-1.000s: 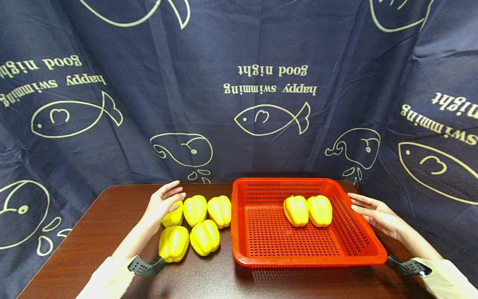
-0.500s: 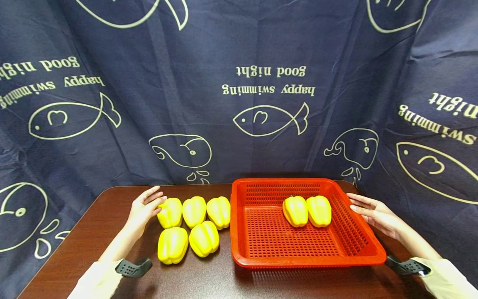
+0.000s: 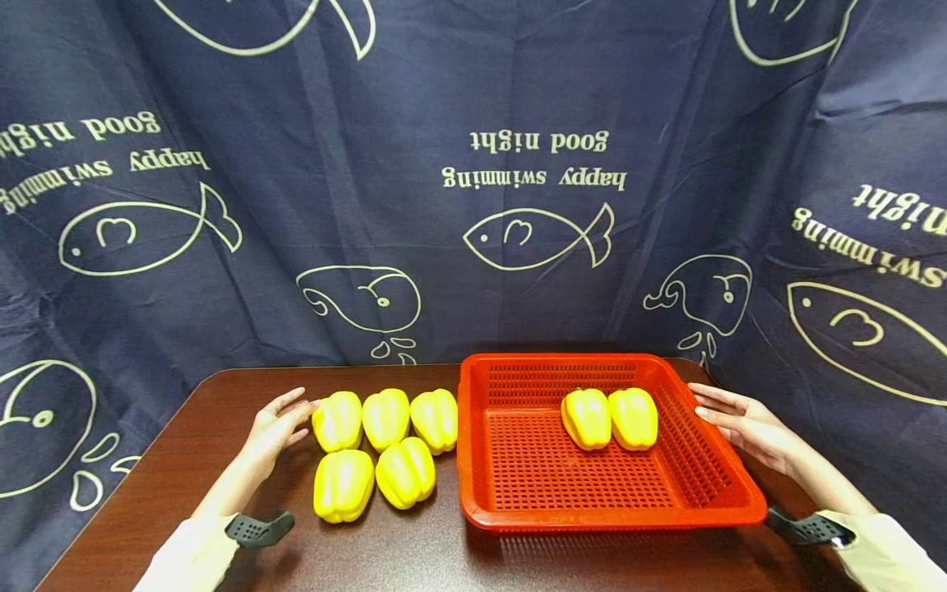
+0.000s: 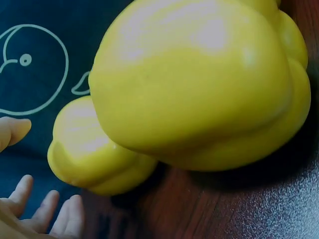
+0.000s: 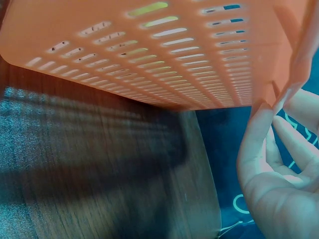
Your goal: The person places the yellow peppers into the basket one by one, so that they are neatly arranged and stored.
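Observation:
My left hand [image 3: 271,429] is at the left of several yellow bell peppers, nearest the back-left bell pepper [image 3: 338,421]. Its fingers are spread and hold nothing; in the left wrist view the fingertips [image 4: 45,211] look apart from that bell pepper [image 4: 94,149]. The front-left bell pepper [image 4: 199,84] looms large there. At the right, my right hand [image 3: 758,432] holds the side rim of a red plastic basket [image 3: 614,517]. In the right wrist view its thumb and a finger meet at the rim [image 5: 299,74]. Two yellow bell peppers [image 3: 587,419] lie side by side inside the basket.
The brown wooden table [image 3: 399,547] bears everything. A back-middle bell pepper [image 3: 385,419], a back-right bell pepper [image 3: 435,420] close to the basket's left wall, and a front bell pepper [image 3: 405,472] complete the group. Dark blue cloth [image 3: 414,205] hangs behind the table.
My left hand has moved left and lower, from over the back-left bell pepper to beside it, uncovering it. My right hand, the basket and the bell peppers stay where they were.

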Demonstrator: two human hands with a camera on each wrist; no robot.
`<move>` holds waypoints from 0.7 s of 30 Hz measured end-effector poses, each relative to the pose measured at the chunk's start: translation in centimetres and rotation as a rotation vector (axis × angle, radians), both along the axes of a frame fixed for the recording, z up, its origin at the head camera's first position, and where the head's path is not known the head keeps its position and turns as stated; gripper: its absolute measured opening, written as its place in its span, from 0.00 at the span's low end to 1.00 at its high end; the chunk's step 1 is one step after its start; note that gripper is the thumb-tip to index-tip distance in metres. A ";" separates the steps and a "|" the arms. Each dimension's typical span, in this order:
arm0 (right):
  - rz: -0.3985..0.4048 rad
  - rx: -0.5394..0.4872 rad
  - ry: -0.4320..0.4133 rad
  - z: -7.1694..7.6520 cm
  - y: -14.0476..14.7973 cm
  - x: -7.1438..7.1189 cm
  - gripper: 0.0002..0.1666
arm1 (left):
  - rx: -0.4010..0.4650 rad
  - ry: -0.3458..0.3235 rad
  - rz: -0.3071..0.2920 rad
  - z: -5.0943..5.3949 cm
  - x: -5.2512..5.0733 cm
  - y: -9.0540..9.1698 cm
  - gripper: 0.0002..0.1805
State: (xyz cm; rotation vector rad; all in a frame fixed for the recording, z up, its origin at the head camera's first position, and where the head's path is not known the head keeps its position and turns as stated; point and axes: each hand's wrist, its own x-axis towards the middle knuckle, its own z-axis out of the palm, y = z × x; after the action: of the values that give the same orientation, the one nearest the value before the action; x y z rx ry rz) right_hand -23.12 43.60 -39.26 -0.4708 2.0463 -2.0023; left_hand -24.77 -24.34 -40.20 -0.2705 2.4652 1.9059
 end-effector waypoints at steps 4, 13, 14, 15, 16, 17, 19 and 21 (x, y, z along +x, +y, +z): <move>-0.010 0.011 -0.001 0.0 0.0 0.0 0.26 | -0.009 -0.034 -0.033 -0.6 -0.2 -0.2 0.40; 0.007 -0.008 -0.001 -0.1 0.0 -0.1 0.26 | 0.031 -0.072 -0.082 -1.6 -0.6 -0.1 0.41; 0.014 -0.014 0.000 -0.1 0.1 -0.1 0.26 | 0.035 -0.072 -0.089 -1.6 -0.6 -0.1 0.41; 0.020 -0.019 0.003 -0.1 0.1 -0.1 0.27 | 0.036 -0.075 -0.095 -1.7 -0.6 -0.1 0.42; 0.021 -0.022 0.002 -0.1 0.1 -0.1 0.27 | 0.040 -0.078 -0.102 -1.8 -0.6 -0.1 0.42; 0.020 -0.024 0.001 -0.1 0.1 -0.1 0.27 | 0.043 -0.082 -0.109 -1.8 -0.6 0.0 0.42; 0.022 -0.026 0.002 -0.1 0.1 -0.2 0.27 | 0.054 -0.088 -0.119 -2.0 -0.6 0.0 0.43; 0.022 -0.026 0.002 -0.1 0.1 -0.2 0.27 | 0.066 -0.088 -0.134 -2.1 -0.6 0.1 0.43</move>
State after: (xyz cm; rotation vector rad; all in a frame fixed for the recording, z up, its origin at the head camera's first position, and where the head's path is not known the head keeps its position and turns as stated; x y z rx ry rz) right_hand -23.32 43.73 -39.41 -0.4978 2.0099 -2.0184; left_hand -25.41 -24.26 -42.28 -0.1781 2.2979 1.8749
